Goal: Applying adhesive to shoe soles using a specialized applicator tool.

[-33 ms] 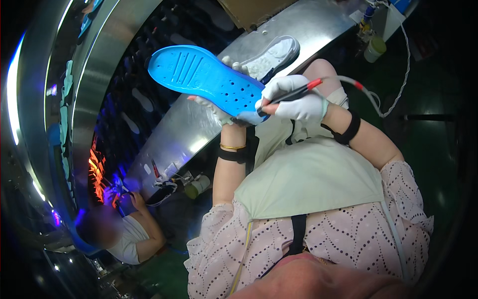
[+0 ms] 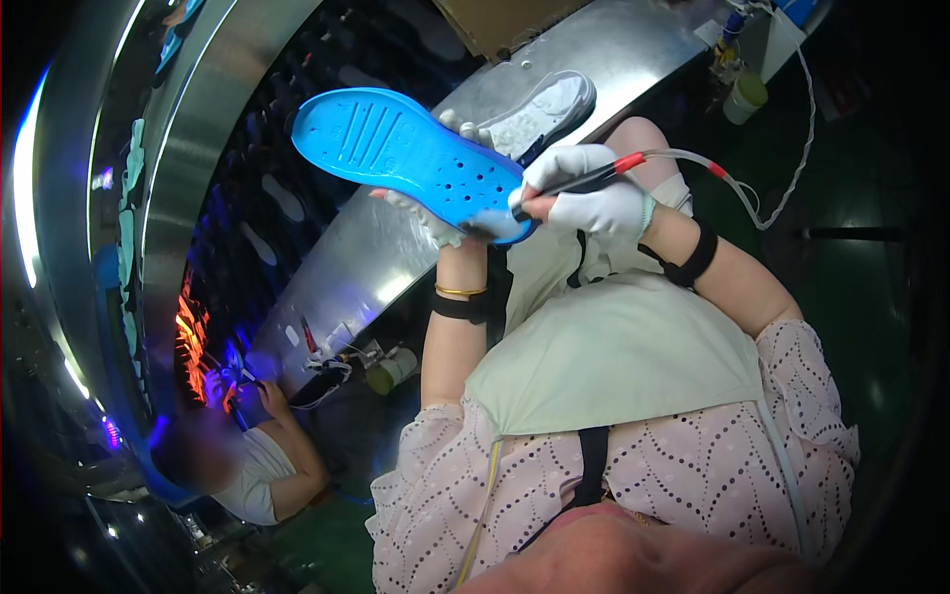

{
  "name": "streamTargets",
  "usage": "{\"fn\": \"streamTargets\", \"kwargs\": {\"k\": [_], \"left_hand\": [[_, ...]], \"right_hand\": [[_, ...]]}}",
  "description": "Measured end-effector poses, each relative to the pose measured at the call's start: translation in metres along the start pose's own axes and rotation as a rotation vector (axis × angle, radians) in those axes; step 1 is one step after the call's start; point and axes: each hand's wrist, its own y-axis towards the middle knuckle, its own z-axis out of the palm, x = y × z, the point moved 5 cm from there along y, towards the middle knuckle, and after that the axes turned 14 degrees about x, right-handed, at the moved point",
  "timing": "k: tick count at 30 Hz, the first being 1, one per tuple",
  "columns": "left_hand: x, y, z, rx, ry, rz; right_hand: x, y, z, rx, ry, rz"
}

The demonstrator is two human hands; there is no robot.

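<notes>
A bright blue shoe sole (image 2: 396,148), with slots at one end and small holes toward the other, is held out in front of me. My left hand (image 2: 427,216), in a white glove with a bare fingertip showing, grips it from beneath, fingers along its far edge and thumb on the near one. A black brush (image 2: 584,180) with a red-banded, clear tube sits pinched in my gloved right hand (image 2: 599,206). Its blurred bristles touch the holed end of the sole, near the rim. The palm of my left hand is hidden behind the sole.
On the metal bench (image 2: 633,45) beyond my hands lies a white-filled shoe part with a dark rim (image 2: 544,114). A cardboard box (image 2: 500,25) stands behind it. Dark belt with soles (image 2: 287,198) runs at left; a co-worker (image 2: 267,475) sits lower left. A lidded pot (image 2: 744,99) is at right.
The brush bristles have shifted slightly up across the holed end of the sole. The sole and my left hand have moved very slightly left.
</notes>
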Motion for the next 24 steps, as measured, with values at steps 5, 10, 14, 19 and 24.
{"fn": "streamTargets", "kwargs": {"k": [5, 10, 14, 19, 24], "left_hand": [[-0.010, 0.008, 0.005, 0.030, 0.101, -0.074], [-0.011, 0.015, 0.000, 0.175, -0.023, -0.164], [-0.016, 0.013, -0.004, 0.035, 0.144, -0.211], [-0.019, 0.023, 0.020, 0.048, 0.509, -0.496], [-0.015, 0.028, 0.023, 0.143, 0.501, -0.695]], "right_hand": [[0.010, 0.001, 0.003, 0.093, -0.529, -0.238], [-0.007, 0.001, -0.006, 0.023, -0.046, 0.240], [-0.009, 0.005, -0.014, 0.005, -0.124, 0.029], [0.004, 0.010, -0.006, 0.251, -0.569, 0.058], [0.003, 0.011, -0.012, 0.339, -0.299, 0.251]]}}
